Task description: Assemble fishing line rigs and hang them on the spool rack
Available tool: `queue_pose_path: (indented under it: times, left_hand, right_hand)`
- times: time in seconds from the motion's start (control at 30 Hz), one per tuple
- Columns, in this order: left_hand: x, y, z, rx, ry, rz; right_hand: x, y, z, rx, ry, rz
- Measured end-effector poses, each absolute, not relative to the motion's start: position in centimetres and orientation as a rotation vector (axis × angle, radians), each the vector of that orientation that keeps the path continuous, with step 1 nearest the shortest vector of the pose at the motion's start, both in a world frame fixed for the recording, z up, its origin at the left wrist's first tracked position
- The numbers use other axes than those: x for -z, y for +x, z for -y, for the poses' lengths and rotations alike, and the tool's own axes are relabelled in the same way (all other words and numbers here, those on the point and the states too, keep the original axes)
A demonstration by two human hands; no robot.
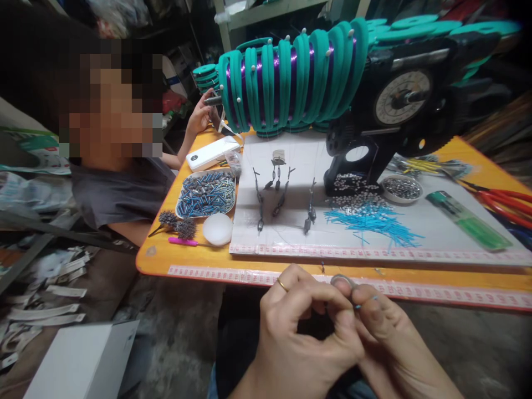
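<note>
Just above the left hand (303,327) and right hand (382,327), the table edge (199,260) is smooth, glossy orange plastic or laminate, with printed paper measuring tape (233,275) stuck along it. A thin gold metal ring (282,285) shines on a left-hand finger. Beyond the hands lies a matt white sheet (291,221). Further up, to the right of the hands, matt blue plastic tubes (374,221) and shiny small metal pieces (353,191) lie scattered. The green lighter (467,220) far right is translucent plastic. The teal spools (291,77) look like matt foam, wound with glossy purple line (296,66).
</note>
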State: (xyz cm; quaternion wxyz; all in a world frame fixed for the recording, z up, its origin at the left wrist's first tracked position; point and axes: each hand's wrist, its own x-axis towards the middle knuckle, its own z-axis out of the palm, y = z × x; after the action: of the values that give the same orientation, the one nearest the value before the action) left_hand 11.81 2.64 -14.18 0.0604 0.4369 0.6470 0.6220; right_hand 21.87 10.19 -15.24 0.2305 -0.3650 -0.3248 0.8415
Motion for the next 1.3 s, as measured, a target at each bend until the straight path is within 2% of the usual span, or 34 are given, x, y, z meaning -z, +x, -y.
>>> queue_pose_path:
  times: [0.27, 0.53, 0.77, 1.3]
  left_hand:
    - [13.6, 11.5, -2.6, -1.921, 1.418, -1.959]
    - [16.3, 11.0, -2.6, -2.043, 1.568, -1.793]
    - [15.2, 9.8, -2.9, -1.766, 1.724, -2.097]
    - [14.8, 9.7, -2.5, -1.830, 1.688, -2.076]
  right_hand:
    - [16.1, 22.1, -10.8, -2.202, -0.940, 1.062]
    - [15.3, 21.6, -11.5, -2.107, -0.896, 1.289]
    - [16.8, 22.7, -12.3, -1.862, -0.975, 1.364]
    - [17.9, 23.6, -12.1, -1.725, -0.827, 1.561]
